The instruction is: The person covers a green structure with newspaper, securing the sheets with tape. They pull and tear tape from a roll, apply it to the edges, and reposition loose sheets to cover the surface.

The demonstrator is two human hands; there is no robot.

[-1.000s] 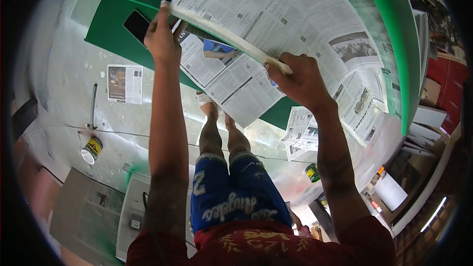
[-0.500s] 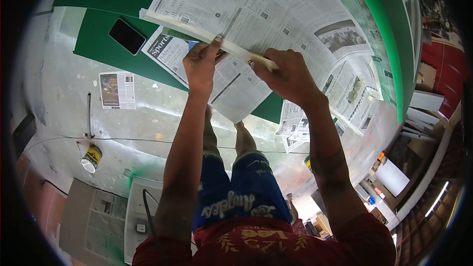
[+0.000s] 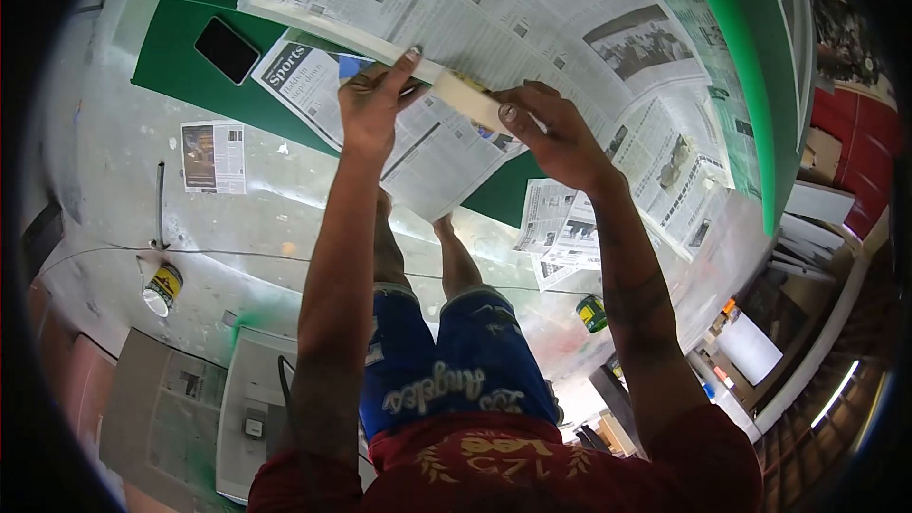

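Note:
A large newspaper sheet (image 3: 532, 9) lies over a green surface, with a pale strip of masking tape (image 3: 470, 100) along its near edge. My left hand (image 3: 370, 109) is closed at this edge, thumb on top of the tape and fingers curled underneath. To its right, my right hand (image 3: 551, 128) pinches the wider, cream-coloured stretch of the tape between thumb and fingers. Whether a roll sits behind those fingers is hidden. Below the hands hangs another newspaper page (image 3: 442, 166), and a "Sports" page (image 3: 299, 81) shows left of my left hand.
A black phone (image 3: 227, 49) rests on the green panel (image 3: 171, 57) at left. A raised green rim (image 3: 736, 57) curves along the right. Paint cans (image 3: 162, 289) and a loose newspaper piece (image 3: 213, 158) are on the floor, where a thin cable (image 3: 285, 256) runs across.
The view has shifted, so most things sit further left and higher. My right hand has moved away from my left, and a longer stretch of cream tape shows between them.

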